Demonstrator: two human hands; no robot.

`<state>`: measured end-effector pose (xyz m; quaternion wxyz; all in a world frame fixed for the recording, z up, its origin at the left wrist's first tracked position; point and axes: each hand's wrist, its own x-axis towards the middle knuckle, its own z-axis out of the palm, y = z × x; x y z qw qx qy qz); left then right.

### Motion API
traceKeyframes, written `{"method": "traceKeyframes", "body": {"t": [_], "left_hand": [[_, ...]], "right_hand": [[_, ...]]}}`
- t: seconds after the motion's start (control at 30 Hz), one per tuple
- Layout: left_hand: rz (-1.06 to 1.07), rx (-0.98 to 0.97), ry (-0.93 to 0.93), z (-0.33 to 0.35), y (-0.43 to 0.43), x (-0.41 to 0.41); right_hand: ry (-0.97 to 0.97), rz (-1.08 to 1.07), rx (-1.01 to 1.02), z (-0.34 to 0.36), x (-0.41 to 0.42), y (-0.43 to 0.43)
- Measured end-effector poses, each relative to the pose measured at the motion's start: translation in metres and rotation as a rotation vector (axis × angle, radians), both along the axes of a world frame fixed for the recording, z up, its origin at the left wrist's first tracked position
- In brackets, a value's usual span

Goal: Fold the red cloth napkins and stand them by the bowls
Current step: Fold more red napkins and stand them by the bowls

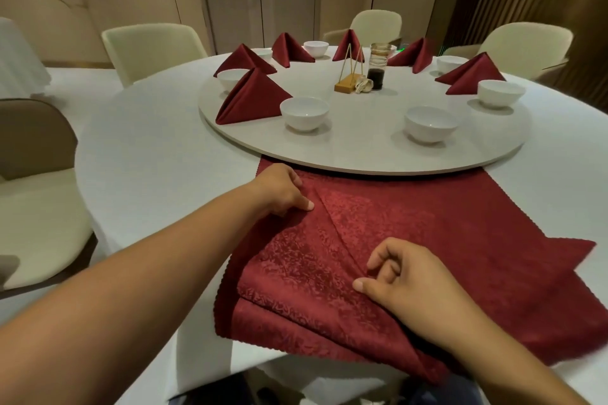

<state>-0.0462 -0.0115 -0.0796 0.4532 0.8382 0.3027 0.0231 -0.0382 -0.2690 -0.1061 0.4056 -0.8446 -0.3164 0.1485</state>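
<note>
A red cloth napkin (427, 227) lies spread on the white table at the near edge, its far side tucked under the round turntable (362, 154). A diagonal fold runs across its left part. My left hand (283, 189) pinches the far end of that fold. My right hand (398, 276) pinches the near end of it with thumb and curled fingers. Several folded red napkins stand on the turntable, the nearest (250, 99) beside a white bowl (304, 113). Another white bowl (431, 123) at the near right has no napkin by it.
More white bowls (500, 93) ring the turntable. At its middle stand a wooden toothpick holder (347, 81) and a glass jar of dark sauce (377, 67). Cream chairs (154, 49) surround the table. The napkin's near edge hangs over the table rim.
</note>
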Motion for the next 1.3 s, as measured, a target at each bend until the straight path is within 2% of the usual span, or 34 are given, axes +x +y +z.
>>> {"method": "traceKeyframes", "body": {"t": [0.27, 0.43, 0.6, 0.87, 1.03, 1.3], "left_hand": [[0.042, -0.031, 0.0, -0.004, 0.003, 0.004], [0.052, 0.073, -0.1, -0.009, -0.003, 0.011], [0.123, 0.057, -0.19, -0.019, -0.007, 0.016], [0.053, 0.333, -0.196, -0.034, -0.001, 0.012], [-0.084, 0.555, -0.225, -0.047, -0.007, 0.01], [-0.136, 0.678, -0.168, -0.054, -0.006, 0.006]], "right_hand": [[0.033, 0.026, 0.013, 0.003, 0.003, 0.002], [0.006, -0.011, 0.035, 0.001, 0.007, 0.007], [-0.054, -0.007, -0.024, -0.005, 0.006, 0.009], [-0.144, 0.03, -0.083, -0.002, 0.004, 0.01], [-0.328, 0.084, -0.202, 0.006, -0.006, 0.004], [-0.54, 0.182, -0.288, -0.007, -0.014, 0.002]]}}
